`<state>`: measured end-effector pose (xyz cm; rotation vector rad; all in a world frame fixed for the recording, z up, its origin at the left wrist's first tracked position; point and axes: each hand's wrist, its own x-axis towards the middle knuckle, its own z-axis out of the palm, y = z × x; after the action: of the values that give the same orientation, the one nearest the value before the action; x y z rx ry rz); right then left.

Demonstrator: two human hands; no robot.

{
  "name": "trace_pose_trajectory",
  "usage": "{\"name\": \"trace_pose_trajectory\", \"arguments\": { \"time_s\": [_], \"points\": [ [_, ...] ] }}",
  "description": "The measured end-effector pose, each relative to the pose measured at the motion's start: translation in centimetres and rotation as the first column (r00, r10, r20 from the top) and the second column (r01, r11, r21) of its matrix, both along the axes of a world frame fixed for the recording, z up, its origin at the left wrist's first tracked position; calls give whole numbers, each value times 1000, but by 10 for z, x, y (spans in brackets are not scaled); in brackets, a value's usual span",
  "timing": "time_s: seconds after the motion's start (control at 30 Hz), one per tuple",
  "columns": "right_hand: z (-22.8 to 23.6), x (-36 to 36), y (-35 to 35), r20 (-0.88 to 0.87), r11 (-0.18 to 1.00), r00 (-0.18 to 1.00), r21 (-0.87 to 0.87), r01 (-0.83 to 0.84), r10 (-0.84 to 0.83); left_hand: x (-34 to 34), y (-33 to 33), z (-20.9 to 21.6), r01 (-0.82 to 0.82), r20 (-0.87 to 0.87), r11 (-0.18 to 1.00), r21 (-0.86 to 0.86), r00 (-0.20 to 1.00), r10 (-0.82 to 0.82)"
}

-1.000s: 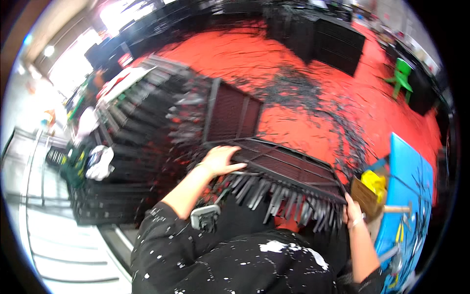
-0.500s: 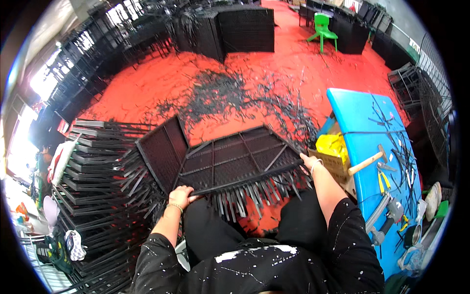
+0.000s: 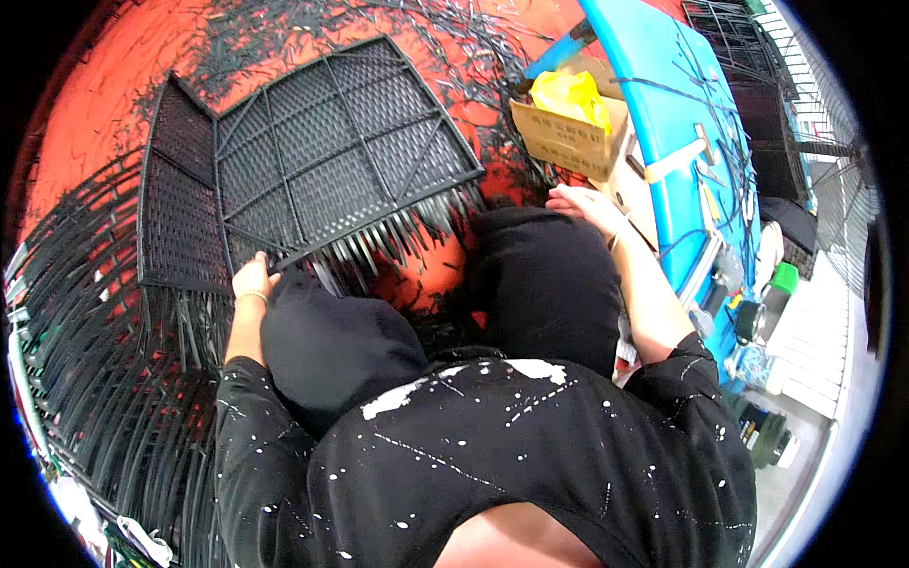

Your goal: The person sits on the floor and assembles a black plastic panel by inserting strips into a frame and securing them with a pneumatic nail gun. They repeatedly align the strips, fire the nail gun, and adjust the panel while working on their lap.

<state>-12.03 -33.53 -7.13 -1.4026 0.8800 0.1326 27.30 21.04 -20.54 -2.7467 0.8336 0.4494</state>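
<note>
The woven panel (image 3: pixel 374 95), black and divided by thin ribs, is in front of the knees, mostly on the left side; half a second ago it reached across the front of both knees. On its left, a narrower side panel (image 3: pixel 178 227) is joined to it at an angle. Along its near edge many loose strips (image 3: pixel 417 227) hang down, as in the earlier frame.

The left hand (image 3: pixel 252 282) is at the near left corner of the woven panel, as before, and its fingers (image 3: pixel 260 260) seem to pinch the edge there, although the contact is partly hidden. The right hand (image 3: pixel 591 207) is changed more: earlier it gripped the right end of the near edge, and now it is apart from the panel. Its fingers are stretched out and lie side by side, holding nothing, beside the right knee (image 3: pixel 549 275); I cannot tell if they touch it.

Just beyond this hand is a cardboard box (image 3: pixel 563 144) with a yellow bag (image 3: pixel 571 93) inside. To the right is the blue desk (image 3: pixel 639 47), where a hammer (image 3: pixel 674 161) lies at the left edge, as before. Farther out, dark scraps (image 3: pixel 275 33) are scattered on the red floor (image 3: pixel 99 109).
</note>
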Motion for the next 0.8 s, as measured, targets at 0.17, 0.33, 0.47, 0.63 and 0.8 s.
{"name": "trace_pose_trajectory", "arguments": {
  "time_s": [0.17,0.33,0.47,0.63,0.8],
  "points": [
    [66,-14,25,-96,980,977,-77,186,-193,-16,-8,16,-201,-309,949,-242,943,122],
    [85,-46,24,85,982,982,-69,174,-168,-28,33,13,-268,-433,923,-275,892,130],
    [118,-122,13,44,924,937,-157,348,-346,-24,63,-17,-288,-501,927,-240,855,136],
    [136,-213,-30,-14,730,797,-412,546,-604,-6,115,-60,-336,-559,916,-220,813,165],
    [91,-278,-46,-177,591,648,-628,506,-741,68,145,-76,-315,-563,915,-251,817,126]
  ]
}}
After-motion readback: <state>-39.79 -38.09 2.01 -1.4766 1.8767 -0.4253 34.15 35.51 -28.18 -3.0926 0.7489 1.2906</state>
